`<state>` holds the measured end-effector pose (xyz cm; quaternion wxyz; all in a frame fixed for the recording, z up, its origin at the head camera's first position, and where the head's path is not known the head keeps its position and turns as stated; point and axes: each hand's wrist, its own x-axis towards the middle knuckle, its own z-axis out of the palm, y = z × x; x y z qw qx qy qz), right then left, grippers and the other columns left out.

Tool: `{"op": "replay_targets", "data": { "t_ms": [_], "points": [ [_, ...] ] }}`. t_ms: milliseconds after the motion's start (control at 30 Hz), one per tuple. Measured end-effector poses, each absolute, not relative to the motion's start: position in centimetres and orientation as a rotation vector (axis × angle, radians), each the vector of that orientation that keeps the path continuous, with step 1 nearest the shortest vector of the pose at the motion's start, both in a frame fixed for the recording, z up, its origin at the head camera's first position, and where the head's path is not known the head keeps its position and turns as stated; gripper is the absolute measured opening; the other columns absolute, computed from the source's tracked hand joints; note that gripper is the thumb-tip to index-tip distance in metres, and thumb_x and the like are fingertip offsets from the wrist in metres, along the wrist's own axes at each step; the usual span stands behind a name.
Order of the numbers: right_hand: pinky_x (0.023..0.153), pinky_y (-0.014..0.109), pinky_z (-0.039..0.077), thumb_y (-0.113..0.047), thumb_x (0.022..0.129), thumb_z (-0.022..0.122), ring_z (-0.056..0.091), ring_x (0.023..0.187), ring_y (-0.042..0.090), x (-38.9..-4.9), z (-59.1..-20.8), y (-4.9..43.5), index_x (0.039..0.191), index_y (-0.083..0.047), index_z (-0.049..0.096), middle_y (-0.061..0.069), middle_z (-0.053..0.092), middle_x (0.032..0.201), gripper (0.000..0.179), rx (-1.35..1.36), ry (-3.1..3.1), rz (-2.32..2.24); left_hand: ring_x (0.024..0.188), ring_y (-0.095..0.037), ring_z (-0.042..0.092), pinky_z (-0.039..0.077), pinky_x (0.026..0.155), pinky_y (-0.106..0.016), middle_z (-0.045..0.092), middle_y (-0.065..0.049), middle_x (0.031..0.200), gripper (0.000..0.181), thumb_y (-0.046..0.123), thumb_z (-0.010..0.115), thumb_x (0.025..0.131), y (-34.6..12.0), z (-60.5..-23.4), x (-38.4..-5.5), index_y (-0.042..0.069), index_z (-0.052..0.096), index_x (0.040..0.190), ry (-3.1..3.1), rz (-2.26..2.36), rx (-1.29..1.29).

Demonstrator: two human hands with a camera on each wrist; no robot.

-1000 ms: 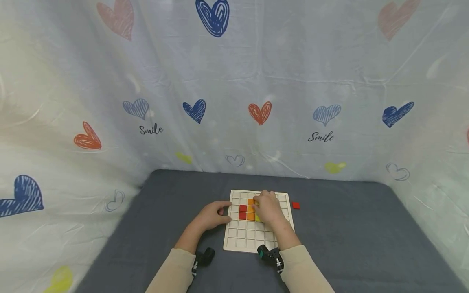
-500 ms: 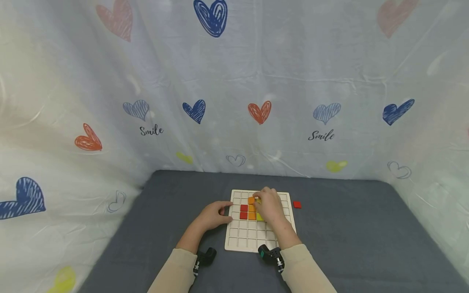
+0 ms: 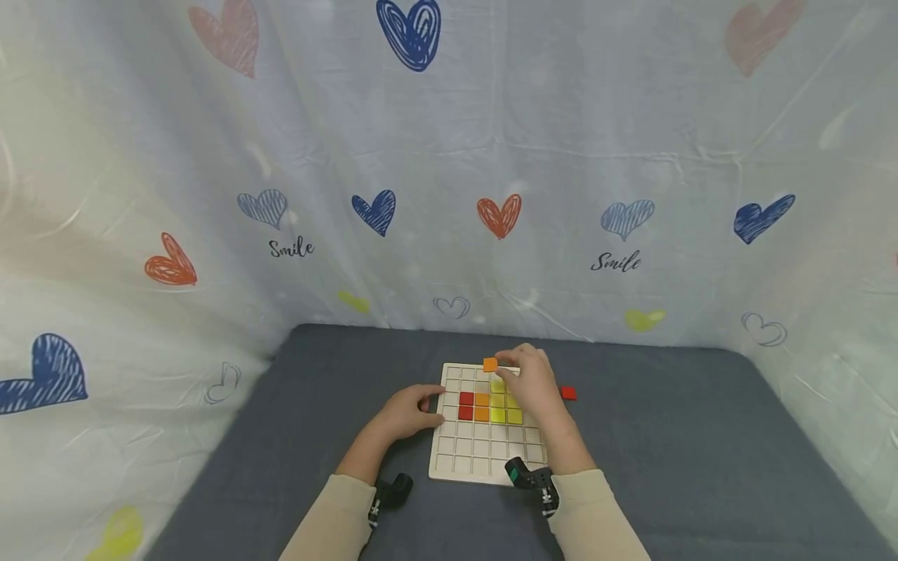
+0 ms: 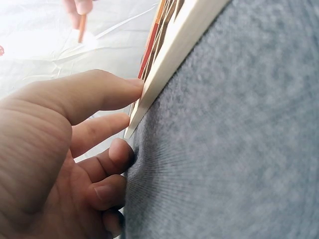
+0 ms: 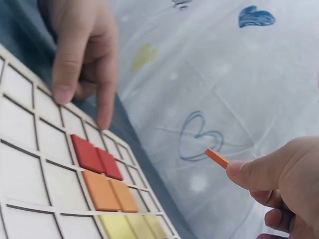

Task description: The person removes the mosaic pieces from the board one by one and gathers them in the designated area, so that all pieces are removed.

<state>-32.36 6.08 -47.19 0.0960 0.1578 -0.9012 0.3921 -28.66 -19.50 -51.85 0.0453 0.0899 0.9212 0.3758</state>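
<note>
A wooden grid board (image 3: pixel 463 448) lies on the dark grey cloth. My left hand (image 3: pixel 403 413) is at its left side, thumb and index finger touching the edge while the other fingers bend loosely, as the left wrist view shows. Between thumb and fingertips my right hand (image 3: pixel 533 383) pinches an orange square tile (image 3: pixel 490 365), raised over the board's far edge. Set in the board's cells are two red tiles (image 3: pixel 466 399), two orange tiles (image 5: pixel 99 191) and several yellow tiles (image 3: pixel 497 415). My right hand and forearm hide the board's right part.
One loose red tile (image 3: pixel 568 393) lies on the cloth just right of the board. A white curtain (image 3: pixel 449 257) printed with hearts hangs behind and at both sides of the grey tabletop (image 3: pixel 673 452). A small black camera (image 3: pixel 394 491) sticks out from the left wrist.
The right hand has lifted an orange tile out of the third filled row's far cell and moved it up and away, uncovering the yellow tiles. The left hand stays at the board's edge.
</note>
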Motion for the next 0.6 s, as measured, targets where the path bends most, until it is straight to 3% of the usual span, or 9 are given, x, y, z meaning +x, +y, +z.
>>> {"op": "replay_targets", "data": {
  "t_ms": [233,600],
  "points": [
    [0.084,0.046,0.045,-0.014,0.095,0.076,0.051,0.107,0.030,-32.1,-45.7,7.8,0.124,-0.007,0.075,0.008,0.061,0.111,0.030,0.465,-2.622,1.223,0.065,-0.015,0.045,0.037,0.058,-0.032,0.050,-0.002,0.077,0.055,0.020,0.082,0.087,-19.5,-51.8,-28.6,0.008,0.066,0.138,2.812,1.153,0.288],
    [0.095,0.056,0.042,-0.013,0.099,0.070,0.052,0.117,0.036,-32.6,-44.8,11.4,0.131,-0.004,0.070,0.015,0.060,0.118,0.033,0.417,-2.620,1.305,0.064,-0.015,0.045,0.036,0.058,-0.032,0.050,-0.002,0.077,0.055,0.020,0.081,0.087,-19.5,-51.9,-28.5,0.008,0.065,0.138,2.810,1.169,0.288]
  ]
}}
